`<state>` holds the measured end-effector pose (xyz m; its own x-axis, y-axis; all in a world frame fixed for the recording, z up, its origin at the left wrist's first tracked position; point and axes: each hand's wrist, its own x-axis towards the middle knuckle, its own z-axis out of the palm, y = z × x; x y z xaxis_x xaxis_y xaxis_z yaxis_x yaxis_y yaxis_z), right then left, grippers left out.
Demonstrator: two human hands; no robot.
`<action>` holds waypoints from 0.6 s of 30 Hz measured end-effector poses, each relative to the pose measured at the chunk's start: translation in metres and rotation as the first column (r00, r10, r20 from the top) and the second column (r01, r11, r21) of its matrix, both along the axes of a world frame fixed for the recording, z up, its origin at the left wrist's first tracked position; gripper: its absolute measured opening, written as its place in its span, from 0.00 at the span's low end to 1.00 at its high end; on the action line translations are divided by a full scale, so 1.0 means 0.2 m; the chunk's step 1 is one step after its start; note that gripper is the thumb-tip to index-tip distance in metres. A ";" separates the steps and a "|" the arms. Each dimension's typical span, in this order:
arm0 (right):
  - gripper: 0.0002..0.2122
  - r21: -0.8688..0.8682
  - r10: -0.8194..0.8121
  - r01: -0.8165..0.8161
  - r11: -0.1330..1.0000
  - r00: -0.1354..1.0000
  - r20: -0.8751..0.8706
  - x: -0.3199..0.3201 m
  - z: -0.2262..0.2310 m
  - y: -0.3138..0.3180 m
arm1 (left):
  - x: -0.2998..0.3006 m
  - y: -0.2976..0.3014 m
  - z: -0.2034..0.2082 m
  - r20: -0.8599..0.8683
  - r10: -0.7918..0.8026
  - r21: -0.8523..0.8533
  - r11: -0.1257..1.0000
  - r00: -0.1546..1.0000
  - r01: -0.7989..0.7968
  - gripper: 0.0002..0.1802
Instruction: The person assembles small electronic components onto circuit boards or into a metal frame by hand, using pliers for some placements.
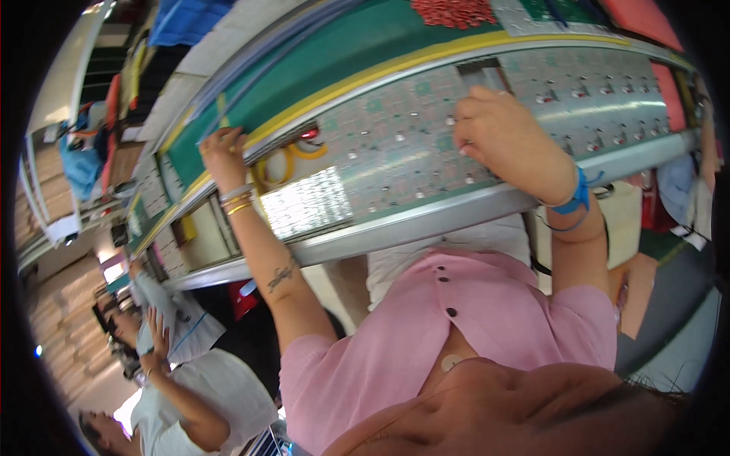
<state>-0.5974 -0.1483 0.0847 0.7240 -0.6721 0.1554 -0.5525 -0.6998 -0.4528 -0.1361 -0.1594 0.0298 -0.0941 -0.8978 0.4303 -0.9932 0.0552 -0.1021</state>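
Over the green mat's near edge, my left hand [223, 156] is closed, its fingertips at the end of a long, thin blue strip [242, 95] that slants up and away to the right. My right hand [506, 137] is held in a pinch above a large panel of circuit boards [372, 121]. Whatever is between those fingers is too small or hidden to name. Small metal-and-dark parts stand in rows on the panel, and more of them sit on the panel section [601, 99] to the right of this hand.
Yellow-handled cutters or scissors [277, 163] lie beside a shiny silver sheet [308, 204]. Along the near side runs a metal rail [426, 216]. A heap of small red parts [454, 11] sits at the far side on the green mat [304, 72]. Two people [201, 395] work at the left.
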 end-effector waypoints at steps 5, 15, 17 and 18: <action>0.04 0.012 0.055 -0.054 0.998 0.976 -0.212 -0.02 -0.08 0.05 | 0.01 -0.04 -0.04 -0.053 -0.031 -0.006 1.000 0.998 0.031 0.08; 0.05 0.037 0.012 -0.009 0.999 0.998 -0.066 -0.13 -0.16 0.15 | -0.02 -0.02 -0.03 0.037 0.014 -0.005 1.000 0.999 -0.013 0.06; 0.05 0.024 0.008 -0.007 1.000 0.998 -0.067 -0.12 -0.17 0.16 | -0.04 -0.01 -0.02 -0.006 0.034 -0.076 0.996 0.999 -0.035 0.06; 0.05 0.008 0.009 -0.008 1.000 0.998 -0.067 -0.12 -0.17 0.16 | -0.06 -0.01 -0.02 -0.004 0.031 -0.077 0.997 0.999 -0.032 0.06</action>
<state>-0.6214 -0.1168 0.0502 0.7382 -0.6669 0.1011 -0.5757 -0.7011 -0.4208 -0.1474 -0.1619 0.0266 -0.0650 -0.8647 0.4981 -0.9946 0.0160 -0.1021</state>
